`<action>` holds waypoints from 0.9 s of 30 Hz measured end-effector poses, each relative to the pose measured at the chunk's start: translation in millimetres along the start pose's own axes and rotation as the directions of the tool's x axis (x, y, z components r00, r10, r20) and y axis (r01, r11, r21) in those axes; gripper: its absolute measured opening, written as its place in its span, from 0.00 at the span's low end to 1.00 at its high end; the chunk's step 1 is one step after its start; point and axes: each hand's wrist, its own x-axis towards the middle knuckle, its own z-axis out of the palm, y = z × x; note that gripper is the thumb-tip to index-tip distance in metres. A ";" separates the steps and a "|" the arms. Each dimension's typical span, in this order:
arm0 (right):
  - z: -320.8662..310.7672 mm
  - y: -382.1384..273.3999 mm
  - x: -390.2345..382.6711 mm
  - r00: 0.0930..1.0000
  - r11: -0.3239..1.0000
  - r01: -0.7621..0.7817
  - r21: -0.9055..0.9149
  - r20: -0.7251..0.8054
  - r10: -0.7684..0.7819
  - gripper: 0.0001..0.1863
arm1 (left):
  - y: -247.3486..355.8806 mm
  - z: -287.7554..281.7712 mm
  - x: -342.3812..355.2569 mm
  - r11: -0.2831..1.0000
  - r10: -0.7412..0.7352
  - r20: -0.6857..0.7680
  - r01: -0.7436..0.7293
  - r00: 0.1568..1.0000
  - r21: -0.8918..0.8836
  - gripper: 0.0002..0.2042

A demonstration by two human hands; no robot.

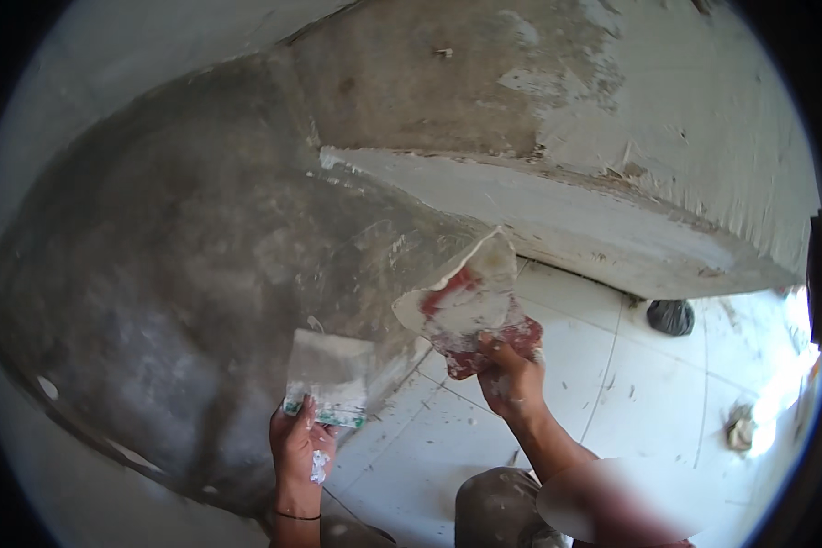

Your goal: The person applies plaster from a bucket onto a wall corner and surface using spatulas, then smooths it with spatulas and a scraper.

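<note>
My left hand is closed on the green-edged end of a flat, square putty knife, its whitish blade coated with residue. White smears show on this hand. Over to the right, my right hand grips a red, flat putty spreader. Creamy white putty covers much of its upper face and lies thick along its far edge. Behind both tools is a large, dark grey cement surface, with white scuffs here and there. From this view I cannot tell whether either tool touches it.
A thick ledge with patchy white putty juts out at the upper right. Below it spreads a white tiled floor dotted with crumbs. A black plastic bag and a crumpled tan item lie there. My knee shows at the lower edge.
</note>
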 end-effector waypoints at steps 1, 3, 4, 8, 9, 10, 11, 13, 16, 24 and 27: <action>1.8 -5.3 -5.0 0.995 0.999 0.010 0.045 -0.095 -0.005 0.26 | -1.0 2.8 -4.8 0.998 -0.011 0.140 0.019 0.990 -0.059 0.09; 10.1 -12.6 -14.9 1.000 0.999 -0.029 0.028 0.002 0.029 0.25 | -13.3 5.9 -7.4 0.987 -0.058 0.197 0.086 0.979 -0.138 0.09; 15.1 -14.7 -19.5 0.995 0.998 -0.053 0.037 0.092 0.049 0.24 | -17.7 8.9 -7.5 0.971 -0.096 0.273 0.150 0.957 -0.185 0.09; 1.7 -8.2 -40.2 0.928 0.917 -0.071 -0.392 0.312 0.205 0.24 | -15.7 30.5 -12.2 0.940 -0.149 0.322 0.235 0.935 -0.248 0.12; 3.2 -10.0 -43.0 0.895 0.834 -0.002 -0.551 0.372 0.248 0.24 | -13.2 34.7 -14.9 0.938 -0.146 0.331 0.237 0.932 -0.253 0.12; 12.9 -10.8 -45.9 0.854 0.728 0.073 -0.681 0.420 0.307 0.23 | -10.1 36.2 -19.3 0.940 -0.090 0.318 0.186 0.944 -0.285 0.12; 27.8 -14.5 -50.1 0.859 0.703 0.104 -0.703 0.420 0.293 0.15 | -8.2 36.6 -21.8 0.940 -0.035 0.304 0.135 0.952 -0.314 0.13; -9.3 -17.4 -41.9 0.865 0.672 -0.102 -0.734 0.269 0.425 0.16 | -1.8 35.7 -16.6 0.977 0.193 0.305 -0.154 0.933 -0.147 0.13; -3.4 -35.7 -23.9 0.579 0.577 -0.814 0.062 0.175 0.797 0.24 | 20.9 26.8 -8.4 0.515 0.463 0.529 -0.702 0.711 0.492 0.13; 39.6 -19.2 0.7 0.803 0.669 -0.582 0.462 0.201 0.561 0.19 | -3.5 -8.0 13.9 0.085 0.285 0.696 -0.740 0.659 0.667 0.30; 62.9 -39.9 6.9 0.876 0.771 -0.447 0.453 0.049 0.479 0.19 | -27.7 -22.8 7.7 0.255 0.111 0.651 -0.655 0.751 0.711 0.26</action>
